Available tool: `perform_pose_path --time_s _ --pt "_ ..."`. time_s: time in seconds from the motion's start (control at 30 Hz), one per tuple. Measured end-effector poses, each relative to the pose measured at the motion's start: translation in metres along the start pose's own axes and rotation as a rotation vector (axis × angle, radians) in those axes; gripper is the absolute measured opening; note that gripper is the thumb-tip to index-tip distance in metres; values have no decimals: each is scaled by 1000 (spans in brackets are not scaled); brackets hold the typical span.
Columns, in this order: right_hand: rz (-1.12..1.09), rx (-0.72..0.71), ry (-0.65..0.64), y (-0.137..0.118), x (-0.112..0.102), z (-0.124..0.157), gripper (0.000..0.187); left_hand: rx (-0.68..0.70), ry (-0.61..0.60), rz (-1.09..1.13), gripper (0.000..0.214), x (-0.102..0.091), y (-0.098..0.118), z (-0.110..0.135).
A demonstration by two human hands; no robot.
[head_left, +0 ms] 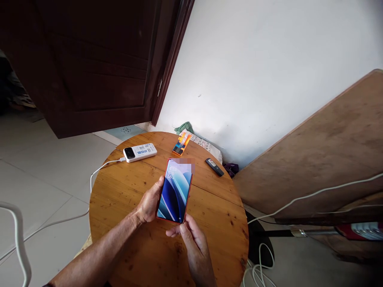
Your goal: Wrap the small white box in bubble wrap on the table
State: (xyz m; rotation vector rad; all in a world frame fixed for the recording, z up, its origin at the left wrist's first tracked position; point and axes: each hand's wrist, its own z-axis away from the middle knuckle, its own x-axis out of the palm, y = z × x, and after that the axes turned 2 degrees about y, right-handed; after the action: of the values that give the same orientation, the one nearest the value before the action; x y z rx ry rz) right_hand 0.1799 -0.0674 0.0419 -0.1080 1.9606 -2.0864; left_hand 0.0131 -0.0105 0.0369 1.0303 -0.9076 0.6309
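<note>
Clasping glossy rectangular phone (175, 193), left fingers (159, 184) closed; right fingers (186, 236) half-curled near corner, hold unclear; knotty round wooden table (134, 251).

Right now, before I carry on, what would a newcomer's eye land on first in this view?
Most likely the lit phone with its blue wallpaper, held in the left hand above the round wooden table, with the right hand at its lower end. Next come the white power bank at the table's far left, a cable plugged into it, and the dark door at upper left.
</note>
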Motion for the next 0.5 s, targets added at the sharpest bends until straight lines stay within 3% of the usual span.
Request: perform_pose_path --time_s 0.3,0.4,0.5 --pt "-395 63 160 9 5 2 33 38 -90 -32 70 13 5 5" --pt "-486 85 193 0 -5 -5 29 156 -129 -167 71 13 3 3" --pt "-491 91 214 -11 -24 -23 24 328 -4 -368 69 4 1 -3"
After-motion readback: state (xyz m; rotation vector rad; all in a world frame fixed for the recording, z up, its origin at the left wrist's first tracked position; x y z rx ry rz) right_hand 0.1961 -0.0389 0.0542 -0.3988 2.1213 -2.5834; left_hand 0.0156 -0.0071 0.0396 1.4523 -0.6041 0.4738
